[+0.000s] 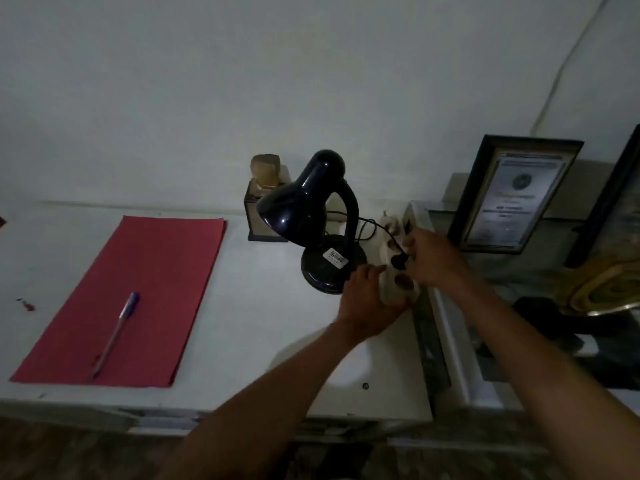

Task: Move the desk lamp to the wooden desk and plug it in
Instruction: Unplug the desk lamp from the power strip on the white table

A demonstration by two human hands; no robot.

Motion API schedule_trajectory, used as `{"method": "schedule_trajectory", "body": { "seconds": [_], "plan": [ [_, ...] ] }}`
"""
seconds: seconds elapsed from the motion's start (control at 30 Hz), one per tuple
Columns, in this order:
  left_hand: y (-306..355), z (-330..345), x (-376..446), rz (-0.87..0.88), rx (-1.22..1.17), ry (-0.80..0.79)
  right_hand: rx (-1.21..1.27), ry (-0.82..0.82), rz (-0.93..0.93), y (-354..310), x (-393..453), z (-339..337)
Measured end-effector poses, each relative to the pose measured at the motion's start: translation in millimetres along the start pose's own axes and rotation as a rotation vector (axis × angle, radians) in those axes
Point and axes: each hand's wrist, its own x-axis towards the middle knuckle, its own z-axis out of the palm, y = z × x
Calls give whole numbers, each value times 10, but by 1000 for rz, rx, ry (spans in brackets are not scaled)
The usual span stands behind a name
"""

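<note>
Plugging in at right of centre: left hand (363, 299) gripping strip (398, 275), right hand (429, 261) pinching plug (398, 260); next, pressing it home beside lamp (311, 220).

Count of things on and beside the bench

One black desk lamp (311, 216), one white power strip (398, 271), one black plug (398, 260), one red paper sheet (131, 299), one pen (116, 334), one small dark box (258, 220) behind the lamp, two framed pictures (512, 195) (613, 202), and two hands (367, 306) (433, 261).
</note>
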Motion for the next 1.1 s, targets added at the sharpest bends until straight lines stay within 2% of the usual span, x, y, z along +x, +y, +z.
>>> {"method": "schedule_trajectory", "body": {
  "seconds": [0.2, 0.47, 0.63, 1.1],
  "plan": [
    [215, 255, 72, -251, -279, 32, -135, -114, -37, 16, 133, -100],
    [147, 285, 65, -275, -379, 88, -498, -29, -202, -25, 302, -108],
    [136, 287, 62, -263, -359, 118, -513, -21, -254, 91, 367, -15],
    [86, 300, 51, -268, -334, 127, -431, -102, -240, 98, 415, 9]
  ]
}}
